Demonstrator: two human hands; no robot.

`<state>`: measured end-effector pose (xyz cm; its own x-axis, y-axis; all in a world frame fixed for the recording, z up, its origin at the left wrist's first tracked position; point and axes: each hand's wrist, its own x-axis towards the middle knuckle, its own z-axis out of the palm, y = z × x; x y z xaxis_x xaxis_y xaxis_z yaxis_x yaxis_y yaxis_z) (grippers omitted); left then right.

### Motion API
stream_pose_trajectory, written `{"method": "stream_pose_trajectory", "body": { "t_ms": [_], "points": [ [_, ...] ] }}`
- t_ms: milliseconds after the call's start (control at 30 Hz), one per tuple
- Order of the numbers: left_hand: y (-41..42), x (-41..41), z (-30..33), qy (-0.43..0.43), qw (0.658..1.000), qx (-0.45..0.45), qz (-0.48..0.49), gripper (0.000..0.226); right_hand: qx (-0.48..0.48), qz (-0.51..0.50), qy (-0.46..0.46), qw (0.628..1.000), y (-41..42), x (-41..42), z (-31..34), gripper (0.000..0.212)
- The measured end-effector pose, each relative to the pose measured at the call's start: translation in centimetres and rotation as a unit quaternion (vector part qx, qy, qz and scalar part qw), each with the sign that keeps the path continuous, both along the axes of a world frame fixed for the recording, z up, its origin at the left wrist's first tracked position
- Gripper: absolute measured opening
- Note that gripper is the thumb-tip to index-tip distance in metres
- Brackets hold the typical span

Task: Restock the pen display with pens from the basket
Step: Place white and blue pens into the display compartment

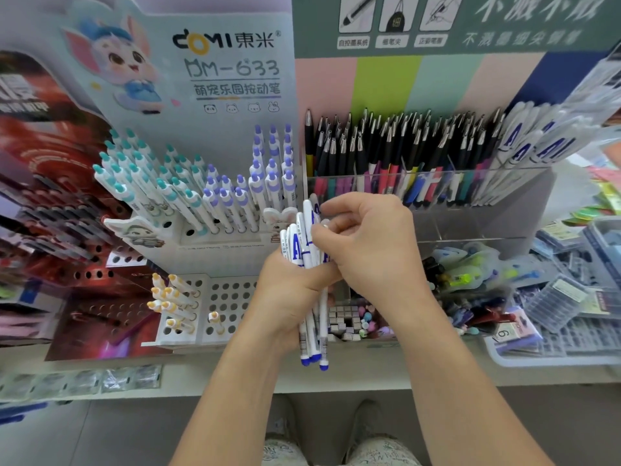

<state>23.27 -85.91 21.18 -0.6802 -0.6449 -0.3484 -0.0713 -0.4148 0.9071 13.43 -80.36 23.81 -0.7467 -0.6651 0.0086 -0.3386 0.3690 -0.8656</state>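
My left hand point(289, 290) grips a bundle of white pens with blue caps and blue lettering point(311, 331), held upright in front of the shelf. My right hand point(366, 243) curls over the top of the bundle and pinches one of its pens near the upper end. Behind my hands stands a clear acrylic pen display point(453, 183); black-tipped pens fill most of it and matching white pens with blue lettering point(524, 146) lean at its right end. No basket of pens is plainly in view.
A white cartoon-branded stand point(201, 183) with teal and purple click pens is at the left, and a holed tray with a few yellow pens point(174, 304) lies below it. Erasers, packets and a white tray point(551, 334) crowd the right. The shelf edge runs across below my hands.
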Motion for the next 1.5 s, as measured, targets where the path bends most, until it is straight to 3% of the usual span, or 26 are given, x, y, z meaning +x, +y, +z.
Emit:
{"method": "stream_pose_trajectory", "body": {
  "t_ms": [67, 133, 200, 333, 433, 567, 667, 800, 1133, 1300, 1433, 1500],
  "points": [
    [-0.3, 0.1, -0.1, 0.026, 0.999, 0.032, -0.011, 0.019, -0.048, 0.01, -0.113, 0.992, 0.1, -0.6, 0.0, 0.019],
    [-0.5, 0.1, -0.1, 0.037, 0.998, 0.044, -0.016, 0.031, -0.09, 0.019, -0.226, 0.97, 0.3, -0.9, 0.1, 0.016],
    [-0.5, 0.0, -0.2, 0.036, 0.997, 0.069, -0.012, 0.035, -0.11, 0.02, -0.274, 0.955, 0.2, -0.9, -0.2, 0.013],
    [-0.5, 0.3, -0.2, 0.024, 0.993, 0.119, 0.005, 0.045, -0.138, -0.01, -0.279, 0.95, 0.3, -1.3, -0.6, 0.011],
    [-0.7, 0.6, -0.1, 0.021, 0.993, 0.119, 0.019, 0.03, -0.245, -0.086, -0.277, 0.925, 0.8, -2.6, -0.3, 0.012],
    [-1.4, 1.3, -0.2, 0.015, 0.993, 0.105, 0.042, 0.028, -0.366, -0.213, -0.144, 0.894, 1.3, -4.8, -0.3, 0.008],
    [-1.7, 1.6, -0.6, 0.007, 0.995, 0.088, 0.052, 0.014, -0.331, -0.239, -0.007, 0.913, 1.3, -5.2, -1.8, 0.009],
    [-1.8, 1.5, -0.8, 0.004, 0.996, 0.072, 0.05, 0.013, -0.223, -0.155, 0.15, 0.951, 0.7, -4.0, -4.1, 0.012],
    [-1.9, 1.2, -1.1, 0.006, 0.997, 0.066, 0.039, 0.016, -0.144, 0.015, 0.004, 0.989, -0.7, -2.9, -5.4, 0.012],
    [-1.8, 1.0, -1.0, -0.001, 1.0, 0.023, 0.018, 0.019, -0.152, -0.016, -0.043, 0.987, -0.1, -2.9, -2.7, 0.008],
    [-1.5, 0.2, -1.0, -0.028, 0.998, -0.059, -0.017, 0.026, -0.101, 0.082, -0.077, 0.989, 0.1, -2.2, -0.5, 0.036],
    [-1.2, -0.2, -0.6, -0.032, 0.996, -0.079, -0.034, 0.028, -0.105, 0.079, -0.078, 0.988, -0.1, -1.7, -0.3, 0.029]
  ]
}}
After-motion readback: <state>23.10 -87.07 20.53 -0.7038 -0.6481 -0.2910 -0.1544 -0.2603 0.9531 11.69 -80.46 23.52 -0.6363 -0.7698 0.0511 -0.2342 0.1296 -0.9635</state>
